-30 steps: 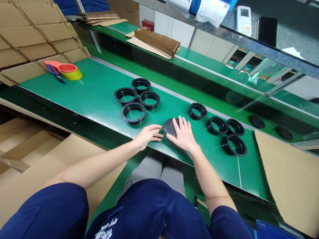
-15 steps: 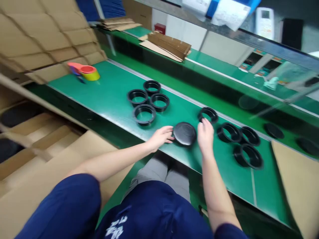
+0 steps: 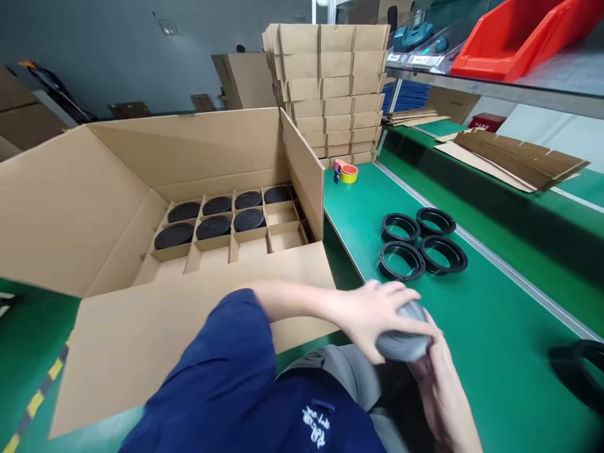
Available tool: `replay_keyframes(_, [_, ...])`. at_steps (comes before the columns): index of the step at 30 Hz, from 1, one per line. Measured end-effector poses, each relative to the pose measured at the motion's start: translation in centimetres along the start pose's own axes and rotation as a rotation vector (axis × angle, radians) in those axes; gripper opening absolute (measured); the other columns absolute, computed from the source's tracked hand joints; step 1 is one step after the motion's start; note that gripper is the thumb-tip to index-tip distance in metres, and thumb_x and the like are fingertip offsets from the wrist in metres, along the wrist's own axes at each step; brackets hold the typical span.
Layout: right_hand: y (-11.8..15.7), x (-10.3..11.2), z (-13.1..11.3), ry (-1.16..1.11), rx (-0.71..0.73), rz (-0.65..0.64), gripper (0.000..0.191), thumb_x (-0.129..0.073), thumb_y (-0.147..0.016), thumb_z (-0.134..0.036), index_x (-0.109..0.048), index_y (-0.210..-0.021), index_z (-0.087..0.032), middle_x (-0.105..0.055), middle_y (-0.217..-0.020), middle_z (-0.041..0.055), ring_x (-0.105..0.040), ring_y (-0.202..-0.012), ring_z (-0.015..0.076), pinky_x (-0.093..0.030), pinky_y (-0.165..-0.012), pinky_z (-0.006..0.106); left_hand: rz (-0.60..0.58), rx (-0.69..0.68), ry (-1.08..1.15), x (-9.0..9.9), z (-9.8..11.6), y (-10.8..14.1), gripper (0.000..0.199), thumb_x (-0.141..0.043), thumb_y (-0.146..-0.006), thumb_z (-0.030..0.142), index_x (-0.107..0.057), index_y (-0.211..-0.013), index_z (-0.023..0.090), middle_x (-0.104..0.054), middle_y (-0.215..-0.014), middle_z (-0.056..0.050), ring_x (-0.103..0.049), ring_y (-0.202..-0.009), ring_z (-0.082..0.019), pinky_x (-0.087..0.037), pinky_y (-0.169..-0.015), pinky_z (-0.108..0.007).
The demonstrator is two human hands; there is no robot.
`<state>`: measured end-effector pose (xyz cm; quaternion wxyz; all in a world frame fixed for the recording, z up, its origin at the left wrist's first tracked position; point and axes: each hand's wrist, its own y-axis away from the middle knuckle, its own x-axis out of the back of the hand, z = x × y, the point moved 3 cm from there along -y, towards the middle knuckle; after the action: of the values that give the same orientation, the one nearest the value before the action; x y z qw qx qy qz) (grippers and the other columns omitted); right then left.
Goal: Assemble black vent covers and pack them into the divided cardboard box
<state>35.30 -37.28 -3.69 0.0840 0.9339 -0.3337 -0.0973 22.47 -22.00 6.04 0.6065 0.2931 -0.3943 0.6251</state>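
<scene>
Between both hands is a round black part [image 3: 404, 343], blurred and tilted, above the near edge of the green table [image 3: 500, 352]. My left hand [image 3: 375, 314] spreads over its top and left side, fingers wrapped round it. From the right and below, my right hand [image 3: 436, 365] grips the same part. Beyond them several black rings [image 3: 442, 253] stand in a group on the table. To the left an open carton [image 3: 198, 141] has cardboard compartments, and several black round parts [image 3: 213, 227] sit in its two far rows.
Stacked cardboard dividers [image 3: 330, 88] rise behind the carton. A yellow and red tape roll [image 3: 348, 174] lies at the table's far end. Another black ring [image 3: 582, 371] is at the right edge. Above the table is a shelf with a red bin [image 3: 514, 44].
The view has swung left, bringing the open carton into sight. The round black part, earlier on the table between my hands, is now raised and held by both.
</scene>
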Motion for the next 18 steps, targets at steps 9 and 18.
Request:
replay_keyframes(9, [-2.3, 7.0, 1.8, 0.24, -0.015, 0.286, 0.066, -0.064, -0.086, -0.069, -0.068, -0.126, -0.017, -0.071, -0.125, 0.0131, -0.07, -0.113, 0.0327, -0.052, -0.109, 0.052, 0.334, 1.053, -0.23, 13.4, -15.8, 17.8, 0.102, -0.081, -0.069, 0.061, -0.038, -0.157, 0.033, -0.039, -0.154, -0.018, -0.034, -0.143, -0.046, -0.034, -0.114, -0.061])
replay_keyframes(18, [-2.9, 8.6, 4.5, 0.353, -0.002, 0.305, 0.065, -0.066, -0.084, -0.07, -0.07, -0.123, -0.019, -0.074, -0.121, 0.0106, -0.071, -0.111, 0.0292, -0.057, -0.102, 0.042, 0.293, 1.48, -0.294, 13.0, -27.7, 16.1, 0.123, -0.065, -0.067, 0.089, -0.029, -0.161, 0.02, -0.031, -0.157, -0.031, -0.032, -0.142, -0.053, -0.033, -0.109, -0.063])
